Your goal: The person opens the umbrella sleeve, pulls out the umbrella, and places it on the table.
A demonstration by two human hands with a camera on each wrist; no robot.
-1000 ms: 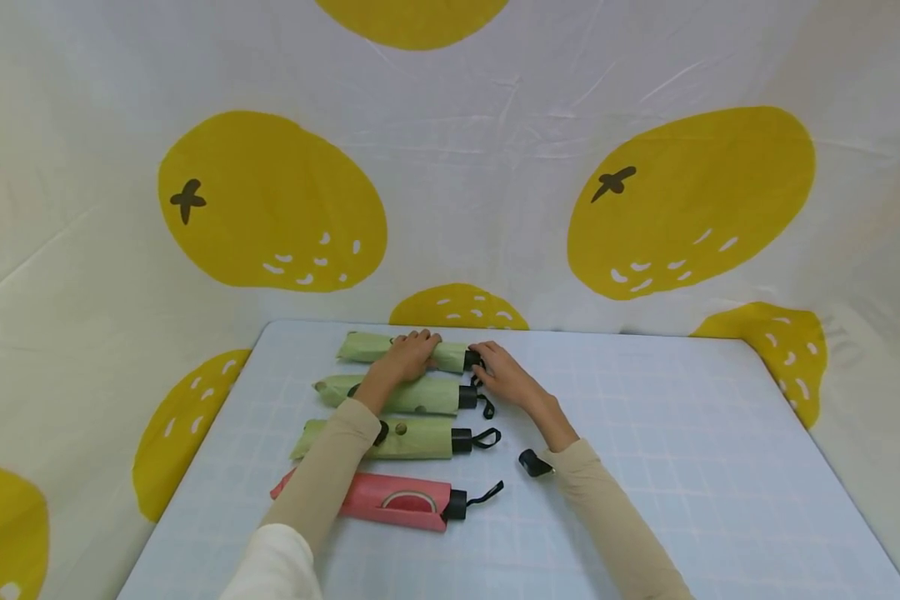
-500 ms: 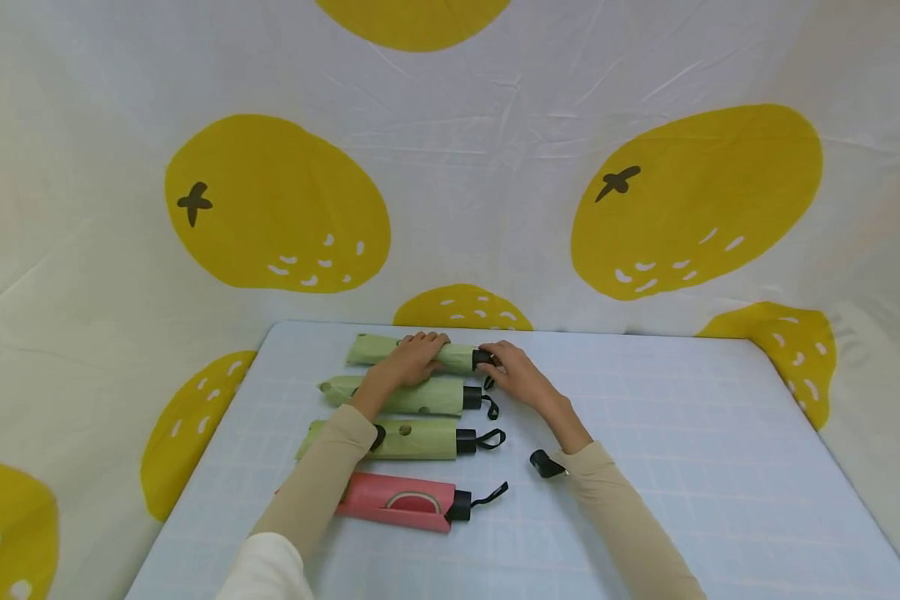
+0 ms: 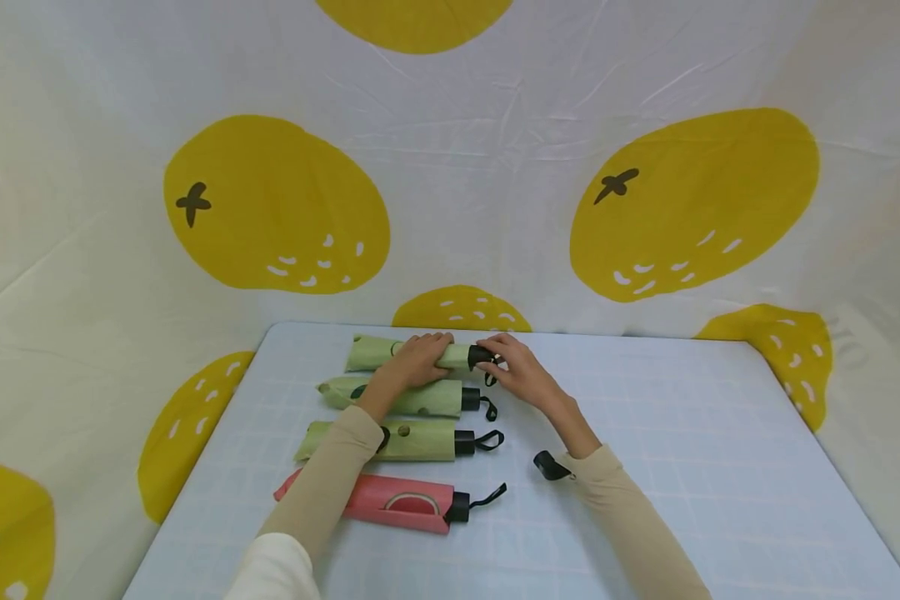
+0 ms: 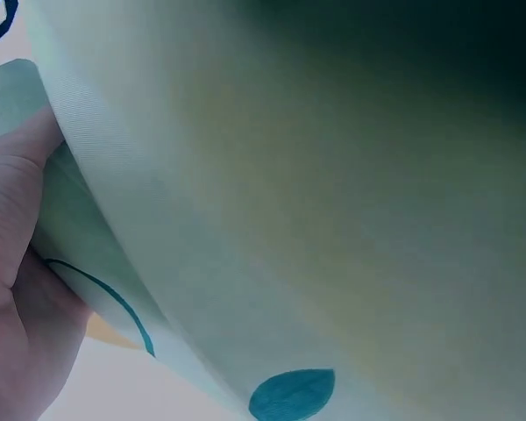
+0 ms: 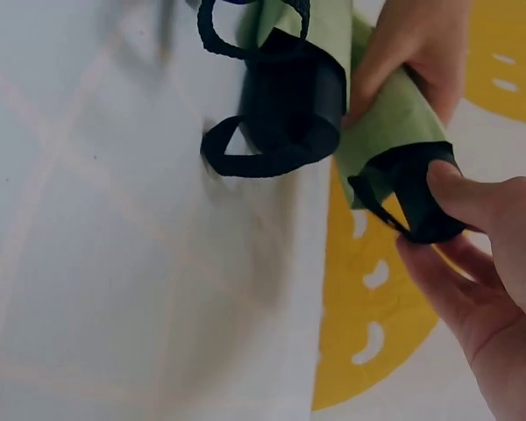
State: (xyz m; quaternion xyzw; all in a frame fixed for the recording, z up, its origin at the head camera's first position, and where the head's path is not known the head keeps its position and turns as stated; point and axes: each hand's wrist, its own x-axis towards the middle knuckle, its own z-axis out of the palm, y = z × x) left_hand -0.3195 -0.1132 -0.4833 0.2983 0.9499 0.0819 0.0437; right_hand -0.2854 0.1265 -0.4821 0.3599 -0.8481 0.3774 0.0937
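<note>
Several folded umbrellas lie in a row, their black handles towards the right. At the back, my left hand grips the green umbrella around its middle. My right hand pinches that umbrella's black handle between thumb and fingers, with its strap loop hanging beside it. Just nearer is a second green umbrella, which fills much of the left wrist view. A third green umbrella comes after it, its left part crossed by my left sleeve. Nearest lies a pink umbrella with a watermelon print.
The umbrellas are on a pale blue checked table. Behind and around it hangs a white curtain with large yellow fruit shapes. A small black object sits at my right sleeve.
My right thumb and fingers have closed around the back umbrella's handle from beside it. That umbrella has shifted slightly right, with my left hand staying on it. The other umbrellas stay put.
</note>
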